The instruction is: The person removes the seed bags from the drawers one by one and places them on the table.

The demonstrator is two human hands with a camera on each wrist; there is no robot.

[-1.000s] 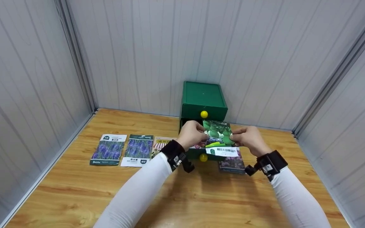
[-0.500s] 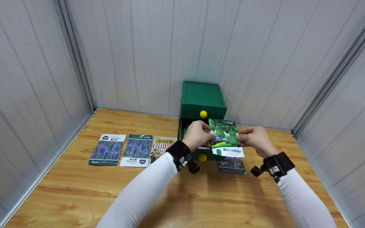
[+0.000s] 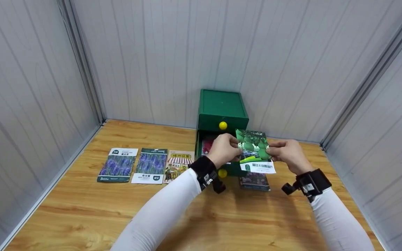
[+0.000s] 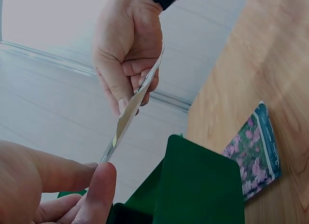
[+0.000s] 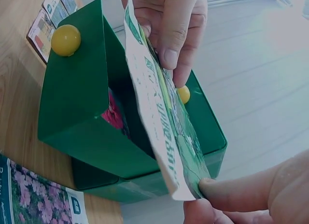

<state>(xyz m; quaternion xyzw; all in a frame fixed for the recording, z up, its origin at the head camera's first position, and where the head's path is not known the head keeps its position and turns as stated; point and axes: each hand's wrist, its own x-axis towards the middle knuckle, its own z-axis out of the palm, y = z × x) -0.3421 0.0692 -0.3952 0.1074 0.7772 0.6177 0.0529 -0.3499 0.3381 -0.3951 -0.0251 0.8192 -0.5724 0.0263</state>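
Note:
A green seed packet with a white bottom strip (image 3: 255, 148) is held up between both hands, in front of the green drawer box (image 3: 223, 104). My left hand (image 3: 224, 150) pinches its left edge between thumb and fingers. On the opposite edge my right hand (image 3: 289, 155) pinches it the same way. The lower drawer (image 5: 91, 137) is pulled out, and a packet with red flowers (image 5: 113, 113) lies inside it. Below the held packet, a packet with pink-purple flowers (image 3: 255, 182) rests on the table at the drawer's right side.
Left of the box lie two packets with purple flower spikes, the far-left packet (image 3: 118, 165) and its neighbour (image 3: 150, 166). A cream packet with a striped awning (image 3: 178, 165) lies beside them, partly behind the left wrist. Pale panel walls (image 3: 166, 62) enclose the wooden table (image 3: 117, 212).
Both hands have moved to the right with the green seed packet between them. More of the open drawer, with the red-flower packet, and of the cream packet now shows.

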